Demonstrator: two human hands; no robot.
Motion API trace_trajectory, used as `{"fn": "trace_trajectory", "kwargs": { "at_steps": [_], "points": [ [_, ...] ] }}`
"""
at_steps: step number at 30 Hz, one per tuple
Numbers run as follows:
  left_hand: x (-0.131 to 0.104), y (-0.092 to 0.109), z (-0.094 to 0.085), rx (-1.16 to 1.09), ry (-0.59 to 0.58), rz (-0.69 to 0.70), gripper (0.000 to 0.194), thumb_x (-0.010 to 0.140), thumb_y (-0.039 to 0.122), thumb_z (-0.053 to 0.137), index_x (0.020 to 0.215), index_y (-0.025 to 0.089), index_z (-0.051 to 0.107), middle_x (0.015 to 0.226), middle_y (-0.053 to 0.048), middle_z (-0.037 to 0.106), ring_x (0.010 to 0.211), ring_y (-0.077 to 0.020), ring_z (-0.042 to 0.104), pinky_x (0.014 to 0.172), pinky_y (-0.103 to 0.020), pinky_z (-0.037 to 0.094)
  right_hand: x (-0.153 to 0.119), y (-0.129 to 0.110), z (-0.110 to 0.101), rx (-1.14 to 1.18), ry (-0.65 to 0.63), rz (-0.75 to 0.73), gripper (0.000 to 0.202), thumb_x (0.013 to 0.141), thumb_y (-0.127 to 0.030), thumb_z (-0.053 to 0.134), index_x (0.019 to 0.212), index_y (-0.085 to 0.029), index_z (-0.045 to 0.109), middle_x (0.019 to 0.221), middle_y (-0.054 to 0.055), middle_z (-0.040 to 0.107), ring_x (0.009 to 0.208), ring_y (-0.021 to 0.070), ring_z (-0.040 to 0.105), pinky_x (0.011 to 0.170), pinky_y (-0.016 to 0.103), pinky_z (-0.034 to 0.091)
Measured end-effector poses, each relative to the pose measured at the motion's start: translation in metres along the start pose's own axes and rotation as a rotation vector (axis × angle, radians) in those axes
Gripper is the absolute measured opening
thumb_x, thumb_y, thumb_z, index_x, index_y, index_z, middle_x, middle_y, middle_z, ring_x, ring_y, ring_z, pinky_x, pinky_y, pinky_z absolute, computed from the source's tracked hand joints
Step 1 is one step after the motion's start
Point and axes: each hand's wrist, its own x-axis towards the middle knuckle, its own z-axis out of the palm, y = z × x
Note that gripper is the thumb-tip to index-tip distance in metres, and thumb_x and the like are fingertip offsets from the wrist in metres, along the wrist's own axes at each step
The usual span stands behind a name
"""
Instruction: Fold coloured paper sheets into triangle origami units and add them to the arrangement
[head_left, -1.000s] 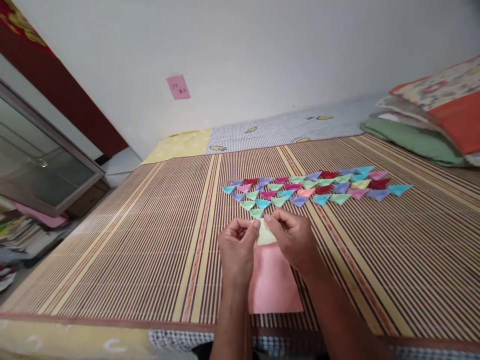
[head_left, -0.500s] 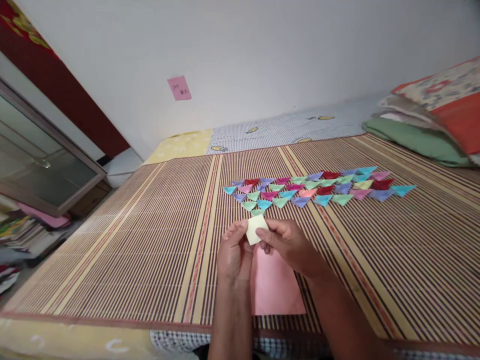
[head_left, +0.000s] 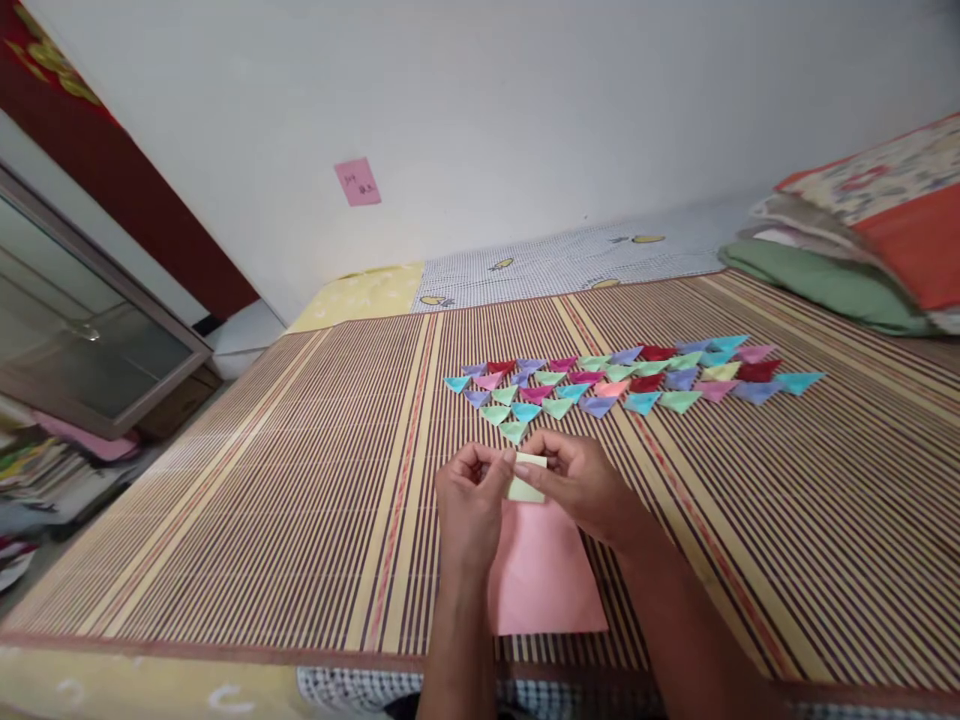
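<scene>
A small pale yellow square of paper (head_left: 529, 484) is pinched between both hands. My left hand (head_left: 472, 500) is closed on its left edge, thumb on top. My right hand (head_left: 585, 485) grips the upper right part, its thumb lying across the paper. Below them, a larger pink sheet of paper (head_left: 546, 580) lies flat on the striped mat (head_left: 300, 500). Just beyond my fingers sits a light green folded paper triangle (head_left: 514, 431), the nearest of several rows of coloured folded triangles (head_left: 600, 405).
A patterned cushion (head_left: 911, 240) and a green folded cloth (head_left: 821, 285) are stacked at the far right. Behind the mat, a pink note (head_left: 358, 182) is stuck to the white wall (head_left: 525, 100). A glass-fronted cabinet (head_left: 82, 310) stands at the left.
The yellow paper has been turned and lowered slightly to the right. My left thumb and fingers have moved in closer to the right hand along its upper edge.
</scene>
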Motion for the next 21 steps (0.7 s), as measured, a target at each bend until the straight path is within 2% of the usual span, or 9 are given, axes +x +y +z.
{"fn": "trace_trajectory", "kwargs": {
  "at_steps": [4, 9, 14, 17, 21],
  "points": [
    [0.002, -0.007, 0.001, 0.005, 0.073, 0.005, 0.032, 0.073, 0.04, 0.084, 0.067, 0.014, 0.066, 0.058, 0.001, 0.06, 0.054, -0.012, 0.052, 0.053, -0.023, 0.041, 0.0, 0.005, 0.005, -0.02, -0.006, 0.037, 0.024, 0.084, -0.036, 0.073, 0.074, -0.017, 0.062, 0.063, -0.003, 0.056, 0.057, 0.012, 0.051, 0.053, 0.024, 0.037],
    [0.001, -0.002, 0.0, -0.075, 0.076, 0.085, 0.022, 0.082, 0.037, 0.078, 0.084, 0.017, 0.07, 0.076, -0.001, 0.065, 0.068, -0.0124, 0.058, 0.065, -0.023, 0.047, 0.004, 0.014, 0.007, 0.089, 0.144, 0.062, 0.025, 0.083, -0.041, 0.071, 0.078, -0.017, 0.066, 0.062, -0.002, 0.06, 0.055, 0.0127, 0.052, 0.053, 0.024, 0.04],
    [-0.002, 0.007, 0.0, -0.048, -0.034, 0.071, 0.021, 0.075, 0.034, 0.084, 0.078, 0.015, 0.075, 0.073, -0.004, 0.07, 0.069, -0.0147, 0.062, 0.067, -0.025, 0.05, 0.003, 0.008, 0.004, 0.134, 0.141, 0.063, 0.024, 0.081, -0.039, 0.073, 0.078, -0.016, 0.066, 0.062, -0.003, 0.058, 0.054, 0.0114, 0.05, 0.052, 0.024, 0.038],
    [-0.002, 0.007, 0.0, -0.049, -0.011, 0.067, 0.02, 0.071, 0.032, 0.087, 0.077, 0.015, 0.078, 0.073, -0.005, 0.073, 0.069, -0.0152, 0.064, 0.066, -0.024, 0.051, 0.001, 0.002, 0.005, 0.144, 0.139, 0.04, 0.023, 0.079, -0.037, 0.075, 0.079, -0.017, 0.065, 0.065, -0.003, 0.059, 0.058, 0.0118, 0.053, 0.054, 0.024, 0.041],
    [-0.001, 0.008, -0.001, -0.066, 0.059, 0.076, 0.02, 0.068, 0.027, 0.089, 0.08, 0.016, 0.078, 0.072, -0.004, 0.072, 0.066, -0.0133, 0.065, 0.063, -0.022, 0.052, 0.0, -0.004, 0.007, 0.173, 0.239, -0.026, 0.023, 0.079, -0.036, 0.076, 0.089, -0.018, 0.065, 0.075, 0.0, 0.066, 0.065, 0.014, 0.061, 0.058, 0.024, 0.048]
  ]
}}
